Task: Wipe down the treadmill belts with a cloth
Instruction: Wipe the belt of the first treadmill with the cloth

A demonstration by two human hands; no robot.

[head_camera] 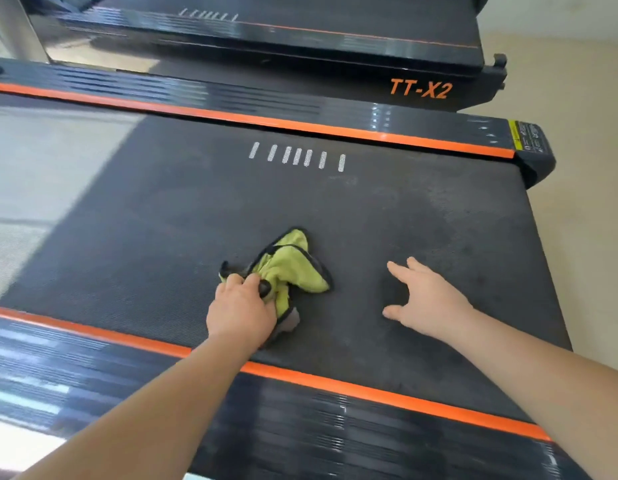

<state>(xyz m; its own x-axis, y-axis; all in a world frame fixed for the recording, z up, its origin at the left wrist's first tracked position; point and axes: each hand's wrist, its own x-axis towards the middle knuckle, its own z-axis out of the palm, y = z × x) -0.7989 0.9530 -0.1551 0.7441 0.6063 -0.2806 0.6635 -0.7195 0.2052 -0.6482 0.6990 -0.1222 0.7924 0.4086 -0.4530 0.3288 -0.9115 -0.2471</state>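
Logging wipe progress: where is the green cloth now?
In the head view, the green cloth lies on the near treadmill belt, gripped by the left hand, left of the right hand.

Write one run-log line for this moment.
left hand: grips crumpled yellow-green cloth on black treadmill belt | right hand: open over belt

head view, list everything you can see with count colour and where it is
treadmill belt: one, dark grey, centre of view
white marks: seven, white, far part of this belt
orange stripes: two, orange, along both belt edges
side rails: two, black ribbed, outside the stripes
cloth: one, yellow-green with dark edging, bunched on the belt
warning label: one, yellow, far rail's right end
second treadmill: one, black, behind the first
TT-X2 lettering: one, orange, second treadmill's side
floor: beige, right
left hand: one, gripping the cloth
right hand: one, fingers spread, right of the cloth
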